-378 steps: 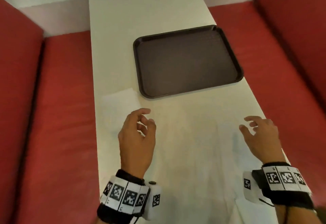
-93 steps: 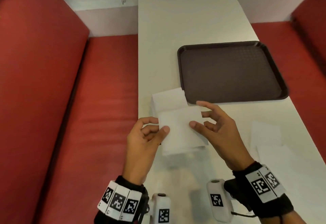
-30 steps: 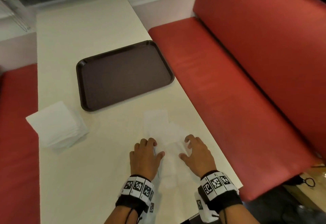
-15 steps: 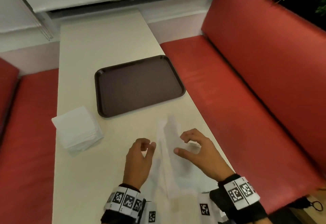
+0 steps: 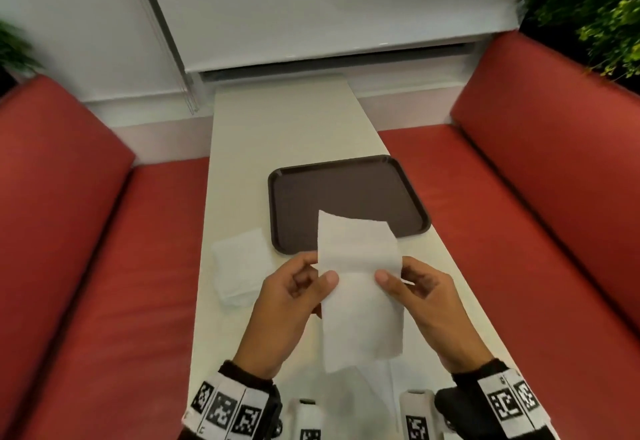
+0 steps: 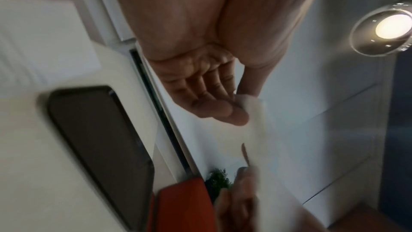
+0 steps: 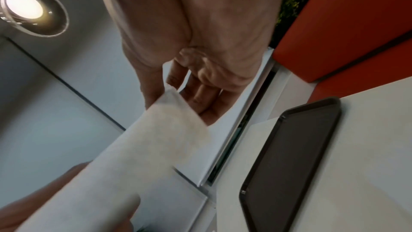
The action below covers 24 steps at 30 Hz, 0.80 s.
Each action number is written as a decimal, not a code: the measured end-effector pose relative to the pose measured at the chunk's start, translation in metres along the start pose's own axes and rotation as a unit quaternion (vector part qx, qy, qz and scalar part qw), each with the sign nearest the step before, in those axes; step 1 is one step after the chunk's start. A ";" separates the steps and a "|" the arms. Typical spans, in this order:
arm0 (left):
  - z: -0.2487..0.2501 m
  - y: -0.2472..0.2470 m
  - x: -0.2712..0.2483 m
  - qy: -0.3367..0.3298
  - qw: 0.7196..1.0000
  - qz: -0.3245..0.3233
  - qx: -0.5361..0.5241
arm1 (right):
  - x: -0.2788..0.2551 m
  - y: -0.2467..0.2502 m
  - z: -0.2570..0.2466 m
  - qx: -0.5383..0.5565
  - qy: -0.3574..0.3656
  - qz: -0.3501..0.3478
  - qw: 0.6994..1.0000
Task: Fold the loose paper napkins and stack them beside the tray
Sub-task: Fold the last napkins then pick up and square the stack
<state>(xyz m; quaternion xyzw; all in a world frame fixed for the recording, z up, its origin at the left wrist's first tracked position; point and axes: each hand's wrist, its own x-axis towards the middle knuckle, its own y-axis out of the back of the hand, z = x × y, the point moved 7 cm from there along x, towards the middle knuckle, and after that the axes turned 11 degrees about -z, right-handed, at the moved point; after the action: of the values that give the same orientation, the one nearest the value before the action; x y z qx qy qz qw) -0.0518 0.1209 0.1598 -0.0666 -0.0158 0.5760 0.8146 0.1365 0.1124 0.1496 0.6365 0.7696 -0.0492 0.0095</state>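
A white paper napkin [image 5: 360,287] hangs in the air above the table, its top part bent away over the tray. My left hand [image 5: 294,287] pinches its left edge between thumb and fingers. My right hand [image 5: 415,287] pinches the right edge the same way. The wrist views show the napkin [image 6: 254,110] [image 7: 176,117] caught between thumb and fingers of each hand. A stack of folded white napkins [image 5: 239,266] lies on the table left of the dark brown tray [image 5: 346,197]. More loose napkin paper [image 5: 367,391] lies flat on the table below my hands.
The narrow cream table [image 5: 277,128] runs away from me to a white wall. Red bench seats [image 5: 121,266] [image 5: 519,249] flank it on both sides. Green plants [image 5: 595,7] stand behind the right backrest.
Both hands have lifted a napkin off the table and hold it up by its side edges. The view has tilted up and swung back to the centre of the table.
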 end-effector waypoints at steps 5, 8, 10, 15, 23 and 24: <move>0.008 0.043 -0.018 -0.043 0.999 0.019 0.020 | 0.014 -0.039 -0.003 0.048 0.024 -0.028 0.998; 0.011 0.065 -0.031 -0.068 0.996 0.011 0.048 | 0.023 -0.063 -0.004 0.054 0.043 -0.054 0.996; 0.012 0.079 -0.037 -0.071 0.995 0.010 0.069 | 0.031 -0.075 0.001 0.061 0.044 -0.071 0.995; 0.004 0.113 -0.043 -0.069 0.993 0.053 0.075 | 0.047 -0.106 0.010 0.018 0.036 -0.083 0.996; -0.044 0.164 -0.037 0.047 0.987 0.151 0.002 | 0.084 -0.139 0.041 -0.004 -0.012 -0.075 0.997; -0.048 0.172 -0.034 0.050 0.985 0.166 0.010 | 0.090 -0.144 0.046 -0.004 -0.020 -0.072 0.997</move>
<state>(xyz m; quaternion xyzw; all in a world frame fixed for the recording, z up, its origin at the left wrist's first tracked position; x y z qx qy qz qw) -0.2191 0.1404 0.0923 -0.0885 0.0419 0.6996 0.7078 -0.0237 0.1697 0.1058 0.5783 0.8133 -0.0596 0.0241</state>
